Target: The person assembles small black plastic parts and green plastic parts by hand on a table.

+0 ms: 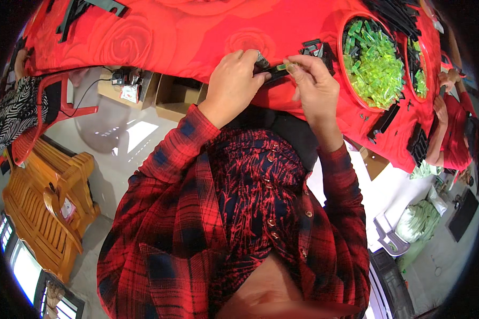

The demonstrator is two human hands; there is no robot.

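My left hand (233, 78) is closed around a narrow black bar (277, 73) near the table's front edge, with a dark grey piece (261, 60) showing above its fingers. Beside it, my right hand (316, 84) pinches a small translucent yellow-green piece (286, 67) between thumb and forefinger, against or just over the bar's right end. My palm hides most of the bar. To the right, a red basin (340, 58) is heaped with similar yellow-green pieces (375, 66).
Small black parts (316, 49) lie beyond my right hand on the red tablecloth (197, 32). Black bars (383, 123) rest near the front right edge, black strips (396, 16) at the far right. Co-workers sit at both sides, one in a red top (455, 130). A wooden chair (48, 207) stands left.
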